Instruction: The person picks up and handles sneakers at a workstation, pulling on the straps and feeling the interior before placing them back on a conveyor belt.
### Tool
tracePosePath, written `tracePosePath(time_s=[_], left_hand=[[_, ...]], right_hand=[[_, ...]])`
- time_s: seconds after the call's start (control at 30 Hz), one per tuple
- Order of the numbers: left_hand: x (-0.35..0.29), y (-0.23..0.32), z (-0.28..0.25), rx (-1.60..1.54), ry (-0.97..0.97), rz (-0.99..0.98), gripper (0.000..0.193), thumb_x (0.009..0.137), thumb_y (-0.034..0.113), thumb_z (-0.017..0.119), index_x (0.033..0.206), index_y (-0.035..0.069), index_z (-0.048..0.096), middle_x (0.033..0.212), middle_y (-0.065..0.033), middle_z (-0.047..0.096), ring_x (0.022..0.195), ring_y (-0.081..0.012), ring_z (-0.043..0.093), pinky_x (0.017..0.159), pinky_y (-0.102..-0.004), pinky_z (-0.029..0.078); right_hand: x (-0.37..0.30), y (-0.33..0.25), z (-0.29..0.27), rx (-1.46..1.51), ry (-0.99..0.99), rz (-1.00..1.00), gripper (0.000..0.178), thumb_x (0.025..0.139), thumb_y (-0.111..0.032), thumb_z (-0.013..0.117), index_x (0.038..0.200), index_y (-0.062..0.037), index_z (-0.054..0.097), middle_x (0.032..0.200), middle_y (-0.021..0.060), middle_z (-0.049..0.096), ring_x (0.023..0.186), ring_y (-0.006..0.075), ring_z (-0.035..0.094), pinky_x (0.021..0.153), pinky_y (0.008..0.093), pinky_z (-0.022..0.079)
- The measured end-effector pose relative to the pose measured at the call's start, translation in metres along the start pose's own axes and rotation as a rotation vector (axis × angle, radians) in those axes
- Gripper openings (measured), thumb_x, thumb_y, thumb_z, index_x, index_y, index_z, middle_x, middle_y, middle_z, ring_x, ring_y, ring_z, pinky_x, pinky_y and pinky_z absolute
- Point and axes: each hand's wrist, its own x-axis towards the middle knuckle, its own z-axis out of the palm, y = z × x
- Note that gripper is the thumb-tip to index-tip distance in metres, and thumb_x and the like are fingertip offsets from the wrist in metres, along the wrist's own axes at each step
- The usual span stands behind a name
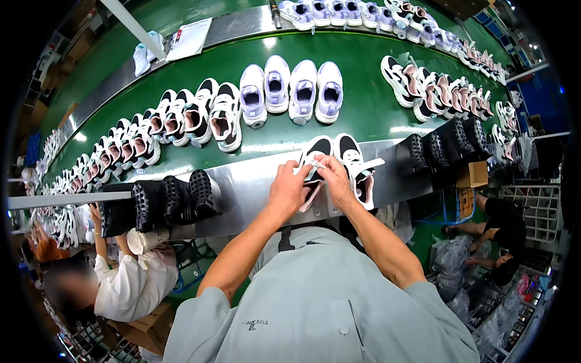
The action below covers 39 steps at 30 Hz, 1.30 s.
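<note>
A black-and-white sneaker (319,146) with a pink lining stands on the metal ledge in front of me, its toe pointing away. My left hand (288,189) grips it from the left, fingers closed at the top of the opening. From the right, my right hand (336,180) pinches at the same spot, where a white strap or tongue shows between the fingertips. What exactly the fingertips hold is partly hidden. Close by on the right stands a matching sneaker (349,148), its white strap (371,164) sticking out loose to the right.
A green conveyor belt (363,121) carries rows of sneakers, with several lavender-and-white sneakers (302,91) at the middle. Black studded shoe forms (200,193) stand at left on the metal ledge (248,187); more black forms (445,151) stand at right. A co-worker (133,281) is at left.
</note>
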Motion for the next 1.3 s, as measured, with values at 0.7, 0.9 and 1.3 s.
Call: tracePosePath(time_s=[0.7, 0.9, 1.3], left_hand=[[-0.061, 0.003, -0.018, 0.019, -0.272, -0.436, 0.066, 0.084, 0.037, 0.076, 0.132, -0.001, 0.053, 0.122, -0.0228, 0.063, 0.114, -0.0398, 0.061, 0.095, -0.0473, 0.049], [-0.058, -0.001, 0.036, -0.521, -0.379, -0.836, 0.076, 0.078, 0.030, 0.078, 0.140, -0.002, 0.048, 0.121, -0.0185, 0.067, 0.113, -0.0267, 0.064, 0.093, -0.0356, 0.050], [-0.040, 0.033, -0.032, 0.145, -0.304, -0.402, 0.083, 0.072, 0.020, 0.087, 0.145, 0.022, 0.048, 0.122, -0.0248, 0.052, 0.109, -0.0455, 0.053, 0.091, -0.0506, 0.050]], right_hand=[[-0.017, -0.037, -0.013, 0.196, -0.090, 0.252, 0.030, 0.096, -0.029, 0.066, 0.104, -0.0004, 0.059, 0.091, 0.0062, 0.060, 0.088, 0.0144, 0.062, 0.075, 0.0300, 0.058], [-0.023, -0.039, -0.018, 0.064, -0.142, 0.249, 0.018, 0.104, -0.017, 0.054, 0.103, -0.0001, 0.057, 0.101, 0.0117, 0.066, 0.092, 0.0177, 0.067, 0.083, 0.0345, 0.060], [-0.050, -0.083, -0.047, -0.314, -0.422, 0.103, 0.016, 0.097, -0.017, 0.068, 0.101, -0.0015, 0.068, 0.087, -0.0034, 0.064, 0.073, 0.0051, 0.052, 0.064, 0.0236, 0.043]])
